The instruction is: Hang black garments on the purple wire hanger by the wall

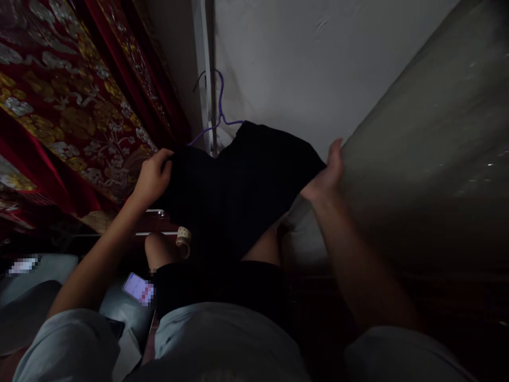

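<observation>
A black T-shirt (238,185) hangs spread out in front of me on a purple wire hanger (221,103), whose hook loops at a pale upright bar. My left hand (155,175) is closed at the shirt's left edge, its thumb and fingers bent round the cloth. On the other side, my right hand (324,175) touches the right sleeve edge. Its thumb points up, away from the fabric, and the fingers are partly hidden by the cloth. The shirt's lower part falls into shadow above my lap.
Red curtain fabric (107,106) with gold and silver flowers hangs at the left. A white wall (318,63) stands ahead, with a grey-green surface (429,143) at the right. A lit phone (138,288) rests on a grey seat (117,302) by my left side. A beige perforated shoe (183,239) shows below.
</observation>
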`<state>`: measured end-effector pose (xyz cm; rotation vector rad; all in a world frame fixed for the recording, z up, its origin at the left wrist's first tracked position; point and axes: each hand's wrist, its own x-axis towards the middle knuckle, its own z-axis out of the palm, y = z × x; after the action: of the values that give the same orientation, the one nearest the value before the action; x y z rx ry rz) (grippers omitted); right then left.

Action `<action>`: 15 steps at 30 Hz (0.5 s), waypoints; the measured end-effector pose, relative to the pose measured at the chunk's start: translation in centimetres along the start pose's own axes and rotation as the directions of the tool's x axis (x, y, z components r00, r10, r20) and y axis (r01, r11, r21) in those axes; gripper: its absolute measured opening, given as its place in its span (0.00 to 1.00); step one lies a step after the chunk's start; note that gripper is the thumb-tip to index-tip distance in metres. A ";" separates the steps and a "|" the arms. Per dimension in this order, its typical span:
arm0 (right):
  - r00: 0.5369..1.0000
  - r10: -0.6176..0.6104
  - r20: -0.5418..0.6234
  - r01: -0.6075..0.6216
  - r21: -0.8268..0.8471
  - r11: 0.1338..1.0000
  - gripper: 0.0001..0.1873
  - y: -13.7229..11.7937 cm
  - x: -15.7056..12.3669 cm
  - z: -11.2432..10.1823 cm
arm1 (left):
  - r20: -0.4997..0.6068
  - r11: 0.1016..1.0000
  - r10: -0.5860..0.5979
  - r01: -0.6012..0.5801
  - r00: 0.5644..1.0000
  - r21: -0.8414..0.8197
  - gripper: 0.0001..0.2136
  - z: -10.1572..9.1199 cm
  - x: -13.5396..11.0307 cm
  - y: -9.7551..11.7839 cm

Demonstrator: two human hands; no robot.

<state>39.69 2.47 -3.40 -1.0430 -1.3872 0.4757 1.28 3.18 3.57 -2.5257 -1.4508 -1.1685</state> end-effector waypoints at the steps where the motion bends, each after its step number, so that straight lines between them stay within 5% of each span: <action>1: 0.997 0.071 -0.009 -0.070 0.087 0.994 0.42 -0.1 0.2 -0.4 | -0.008 1.000 -0.005 0.005 1.000 0.006 0.12 0.1 0.2 -0.1; 3: 0.975 0.221 -0.029 -0.210 0.223 0.952 0.33 -0.7 0.4 -0.7 | -0.034 1.000 0.014 -0.014 0.999 -0.002 0.12 0.7 0.9 0.2; 6: 0.946 0.303 -0.118 -0.261 0.280 0.924 0.26 -2.4 0.5 -0.3 | -0.106 0.995 0.093 -0.095 0.990 -0.023 0.13 1.7 2.5 1.9; 11: 0.975 0.174 -0.135 -0.117 0.354 0.928 0.29 -5.7 -0.5 0.4 | -0.266 0.982 0.127 -0.158 0.955 -0.099 0.17 1.8 2.8 6.5; 15: 0.959 0.072 -0.274 0.060 0.444 0.894 0.24 -9.0 -4.5 1.3 | -0.207 0.863 -0.055 -0.058 0.977 -0.502 0.16 -0.2 1.4 9.6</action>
<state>35.02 -5.24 1.21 -0.7006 -0.9543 0.5922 8.70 -1.31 7.86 -2.5683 -1.2101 -1.9790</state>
